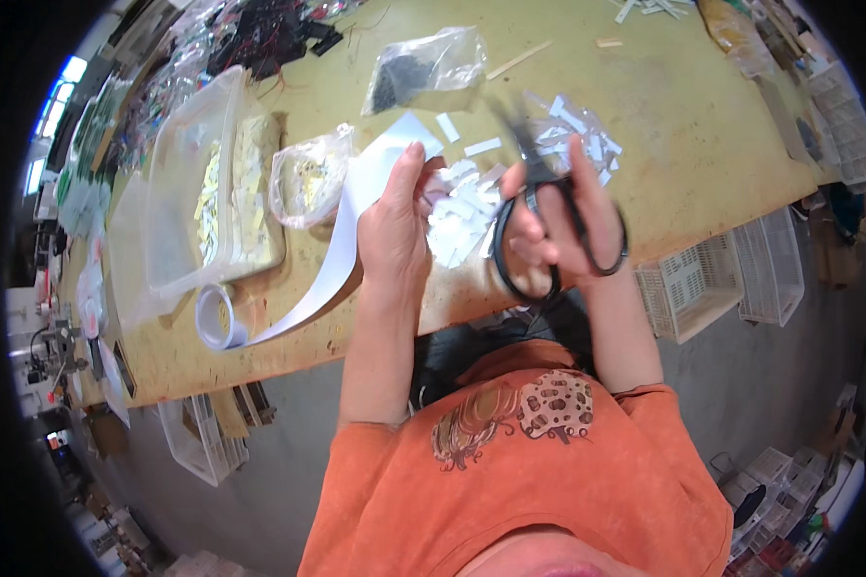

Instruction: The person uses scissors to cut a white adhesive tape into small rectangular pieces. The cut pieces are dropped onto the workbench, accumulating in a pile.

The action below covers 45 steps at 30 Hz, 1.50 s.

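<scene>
My left hand (394, 212) pinches the free end of a white strip (327, 264), thumb on top. The strip curves down and left to a white roll (220, 317) lying on the table. In my right hand (573, 226) is a pair of black-handled scissors (539, 178), their blades pointing away from me and smeared by motion. Between my hands lies a heap of short white cut pieces (460, 216). A second pile of white pieces (573, 135), partly on clear plastic, is beyond the scissors. Two loose pieces (482, 147) rest near the strip's end.
Left of the strip stand a clear plastic bag (310, 181) with small yellowish bits and a translucent bin (192, 192). Farther back is a bag of black parts (423, 72). Black wired parts (269, 38) lie at the far left. White crates (693, 288) stand below the table's right edge.
</scene>
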{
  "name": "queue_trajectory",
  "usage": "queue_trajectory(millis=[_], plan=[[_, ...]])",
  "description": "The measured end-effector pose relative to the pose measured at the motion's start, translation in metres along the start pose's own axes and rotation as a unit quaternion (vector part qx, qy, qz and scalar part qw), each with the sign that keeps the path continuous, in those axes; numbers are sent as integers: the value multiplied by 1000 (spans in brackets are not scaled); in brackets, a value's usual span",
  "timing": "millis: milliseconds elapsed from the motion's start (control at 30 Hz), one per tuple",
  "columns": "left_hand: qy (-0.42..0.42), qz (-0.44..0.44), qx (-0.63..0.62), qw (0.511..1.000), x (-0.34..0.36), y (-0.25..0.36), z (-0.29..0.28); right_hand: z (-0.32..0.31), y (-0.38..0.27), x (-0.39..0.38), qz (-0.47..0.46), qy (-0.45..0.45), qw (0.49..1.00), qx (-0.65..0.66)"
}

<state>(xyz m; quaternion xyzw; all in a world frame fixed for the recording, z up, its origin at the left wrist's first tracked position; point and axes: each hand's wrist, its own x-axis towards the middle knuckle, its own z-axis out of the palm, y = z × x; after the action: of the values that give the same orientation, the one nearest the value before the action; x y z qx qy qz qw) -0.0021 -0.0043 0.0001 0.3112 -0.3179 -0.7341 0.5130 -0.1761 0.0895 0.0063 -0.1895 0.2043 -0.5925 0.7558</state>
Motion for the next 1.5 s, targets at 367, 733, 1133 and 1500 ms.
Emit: queue_trajectory(millis=[367, 733, 1133, 1500], plan=[[-38, -61, 53, 996, -13, 1, 8, 30, 8, 10, -114, 223, 899, -360], [-142, -64, -62, 986, -9, -15, 3, 49, -11, 47, -115, 237, 902, -343], [16, 91, -141, 986, 2, 0, -11, 46, -20, 20, -183, 274, 844, -423], [-131, 123, -203, 963, -5, 4, -3, 21, -6, -14, -187, 307, 838, -410]])
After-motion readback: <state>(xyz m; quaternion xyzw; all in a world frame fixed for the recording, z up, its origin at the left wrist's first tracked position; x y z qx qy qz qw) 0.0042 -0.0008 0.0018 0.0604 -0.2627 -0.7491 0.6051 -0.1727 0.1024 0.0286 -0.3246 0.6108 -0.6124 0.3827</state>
